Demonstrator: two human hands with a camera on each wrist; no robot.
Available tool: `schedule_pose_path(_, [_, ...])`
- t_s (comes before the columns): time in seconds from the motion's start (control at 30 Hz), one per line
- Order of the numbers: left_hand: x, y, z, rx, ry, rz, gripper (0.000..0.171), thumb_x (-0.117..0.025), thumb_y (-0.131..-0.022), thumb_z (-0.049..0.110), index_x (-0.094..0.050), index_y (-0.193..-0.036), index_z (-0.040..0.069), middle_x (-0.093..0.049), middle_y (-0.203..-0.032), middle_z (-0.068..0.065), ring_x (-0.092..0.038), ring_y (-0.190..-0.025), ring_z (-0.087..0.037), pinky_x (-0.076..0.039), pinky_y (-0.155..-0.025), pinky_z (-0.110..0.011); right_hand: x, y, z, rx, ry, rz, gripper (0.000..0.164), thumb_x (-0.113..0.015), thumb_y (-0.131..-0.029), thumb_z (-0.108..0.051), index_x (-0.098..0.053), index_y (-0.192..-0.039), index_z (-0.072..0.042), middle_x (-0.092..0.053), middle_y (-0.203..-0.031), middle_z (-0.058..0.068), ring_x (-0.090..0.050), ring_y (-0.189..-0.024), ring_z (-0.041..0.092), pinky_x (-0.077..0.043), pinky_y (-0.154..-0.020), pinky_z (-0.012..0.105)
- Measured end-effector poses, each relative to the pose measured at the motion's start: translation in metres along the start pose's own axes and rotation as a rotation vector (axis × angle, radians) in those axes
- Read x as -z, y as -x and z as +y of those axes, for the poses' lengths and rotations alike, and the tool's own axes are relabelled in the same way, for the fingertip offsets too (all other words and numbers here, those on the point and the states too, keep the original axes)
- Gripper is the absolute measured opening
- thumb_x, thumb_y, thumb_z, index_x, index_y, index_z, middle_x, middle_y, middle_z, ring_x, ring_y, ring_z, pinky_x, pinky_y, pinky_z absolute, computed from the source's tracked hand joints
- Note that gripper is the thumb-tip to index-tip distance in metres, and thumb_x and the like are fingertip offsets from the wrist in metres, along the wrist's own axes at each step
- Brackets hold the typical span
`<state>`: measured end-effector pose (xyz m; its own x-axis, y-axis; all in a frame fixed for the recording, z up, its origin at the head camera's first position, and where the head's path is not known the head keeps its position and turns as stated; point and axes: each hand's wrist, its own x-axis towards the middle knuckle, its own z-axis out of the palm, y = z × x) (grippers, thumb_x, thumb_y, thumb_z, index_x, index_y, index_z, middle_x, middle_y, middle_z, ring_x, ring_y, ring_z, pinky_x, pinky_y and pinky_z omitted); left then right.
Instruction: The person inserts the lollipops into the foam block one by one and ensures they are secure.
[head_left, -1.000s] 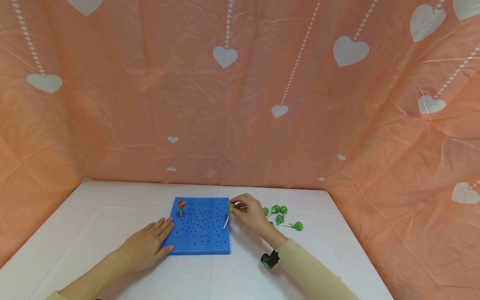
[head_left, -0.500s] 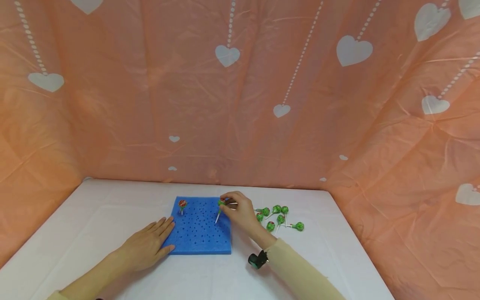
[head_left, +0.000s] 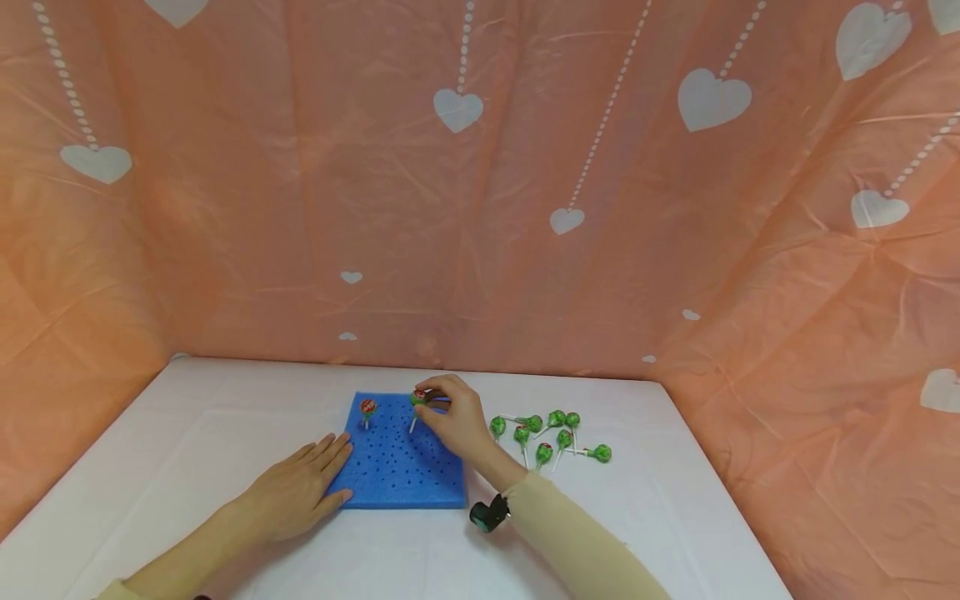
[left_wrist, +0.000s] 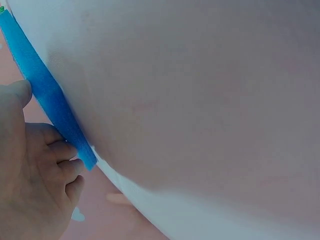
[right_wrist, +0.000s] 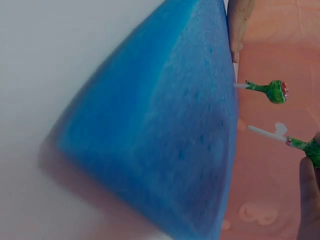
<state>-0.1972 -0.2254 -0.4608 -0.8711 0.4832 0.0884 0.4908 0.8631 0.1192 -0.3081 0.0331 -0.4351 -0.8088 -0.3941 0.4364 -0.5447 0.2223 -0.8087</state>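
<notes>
A blue foam block (head_left: pixel 375 487) pierced with many small holes lies flat on the white table. My left hand (head_left: pixel 296 487) rests against its left edge with straight fingers; the left wrist view shows thumb and fingertips touching the foam's side (left_wrist: pixel 47 90). Near the block's far left corner one lollipop (head_left: pixel 367 407) stands upright on its stick. Over the far part of the block, my right hand (head_left: pixel 459 423) pinches a green-wrapped lollipop (head_left: pixel 417 398) by its head. That lollipop's white stick (right_wrist: pixel 265 133) points down, its tip apart from the foam in the right wrist view.
Several green-wrapped lollipops (head_left: pixel 544 453) lie loosely on the table (head_left: pixel 600 533) right of the block. An orange curtain (head_left: pixel 510 292) with white hearts encloses the back and sides. A dark device (head_left: pixel 489 513) sits on the right wrist.
My right hand has moved left, carrying the lollipop from the block's right edge to over its far middle. More of the loose lollipops have come into view. My left hand stays put.
</notes>
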Motion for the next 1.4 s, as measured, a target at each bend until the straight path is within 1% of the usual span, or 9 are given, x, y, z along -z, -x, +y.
schedule_pose_path(0.17, [0.000, 0.000, 0.000, 0.002, -0.007, 0.000, 0.068, -0.055, -0.107, 0.043, -0.050, -0.147, -0.012, -0.042, -0.157, -0.030, -0.040, -0.145, -0.050, -0.036, -0.118, -0.061, -0.009, -0.004, -0.003, -0.017, -0.007, -0.004, 0.029, -0.075, -0.092, 0.005, -0.070, -0.121, 0.005, -0.064, -0.119, 0.015, -0.069, -0.112, 0.030, -0.058, -0.093, 0.024])
schedule_pose_path(0.43, [0.001, 0.000, 0.001, -0.005, -0.004, -0.004, 0.069, -0.056, -0.106, 0.044, -0.050, -0.146, -0.012, -0.044, -0.156, -0.031, -0.041, -0.144, -0.051, -0.037, -0.116, -0.063, -0.022, -0.009, 0.002, 0.008, -0.026, -0.005, 0.026, -0.074, -0.092, 0.007, -0.071, -0.117, 0.002, -0.063, -0.117, 0.015, -0.069, -0.112, 0.031, -0.060, -0.094, 0.031])
schedule_pose_path(0.63, [0.003, -0.001, 0.001, 0.010, 0.002, -0.025, 0.069, -0.055, -0.107, 0.044, -0.049, -0.147, -0.012, -0.042, -0.157, -0.031, -0.039, -0.146, -0.050, -0.035, -0.118, -0.062, -0.030, -0.011, 0.002, 0.004, -0.032, -0.015, 0.025, -0.074, -0.093, 0.005, -0.070, -0.117, 0.001, -0.062, -0.119, 0.014, -0.069, -0.112, 0.031, -0.061, -0.093, 0.032])
schedule_pose_path(0.83, [0.001, -0.001, 0.000, 0.000, -0.013, 0.001, 0.067, -0.055, -0.107, 0.042, -0.050, -0.146, -0.012, -0.043, -0.156, -0.031, -0.041, -0.145, -0.050, -0.037, -0.118, -0.061, -0.037, -0.014, 0.003, 0.008, -0.003, -0.011, 0.024, -0.074, -0.094, 0.002, -0.071, -0.117, -0.002, -0.063, -0.118, 0.012, -0.069, -0.112, 0.028, -0.061, -0.093, 0.032])
schedule_pose_path(0.93, [0.001, 0.000, 0.000, -0.004, -0.020, 0.007, 0.067, -0.055, -0.107, 0.042, -0.051, -0.146, -0.012, -0.044, -0.156, -0.031, -0.042, -0.144, -0.050, -0.037, -0.117, -0.061, -0.039, -0.015, 0.004, 0.010, 0.005, -0.011, 0.024, -0.074, -0.094, 0.002, -0.070, -0.117, 0.000, -0.063, -0.118, 0.011, -0.069, -0.111, 0.027, -0.061, -0.092, 0.030])
schedule_pose_path(1.03, [0.002, 0.000, 0.000, -0.005, -0.019, 0.005, 0.067, -0.055, -0.107, 0.042, -0.051, -0.146, -0.012, -0.044, -0.156, -0.031, -0.042, -0.145, -0.049, -0.037, -0.117, -0.061, -0.041, -0.015, 0.004, 0.002, 0.009, -0.013, 0.024, -0.074, -0.094, 0.002, -0.070, -0.117, 0.000, -0.063, -0.118, 0.010, -0.069, -0.111, 0.026, -0.059, -0.091, 0.024])
schedule_pose_path(1.13, [0.002, 0.000, 0.001, -0.008, -0.015, 0.000, 0.067, -0.055, -0.107, 0.042, -0.051, -0.146, -0.012, -0.044, -0.156, -0.031, -0.042, -0.144, -0.050, -0.038, -0.117, -0.061, -0.042, -0.016, 0.005, -0.004, 0.013, -0.015, 0.023, -0.074, -0.094, 0.002, -0.070, -0.116, -0.002, -0.063, -0.118, 0.010, -0.069, -0.111, 0.024, -0.058, -0.090, 0.020])
schedule_pose_path(1.4, [0.003, 0.001, 0.001, -0.013, -0.013, 0.007, 0.067, -0.056, -0.107, 0.042, -0.051, -0.146, -0.012, -0.044, -0.155, -0.031, -0.042, -0.144, -0.050, -0.038, -0.117, -0.061, -0.046, -0.017, 0.007, -0.003, 0.052, -0.029, 0.023, -0.074, -0.094, 0.001, -0.070, -0.116, -0.005, -0.062, -0.119, 0.009, -0.069, -0.110, 0.021, -0.058, -0.090, 0.019])
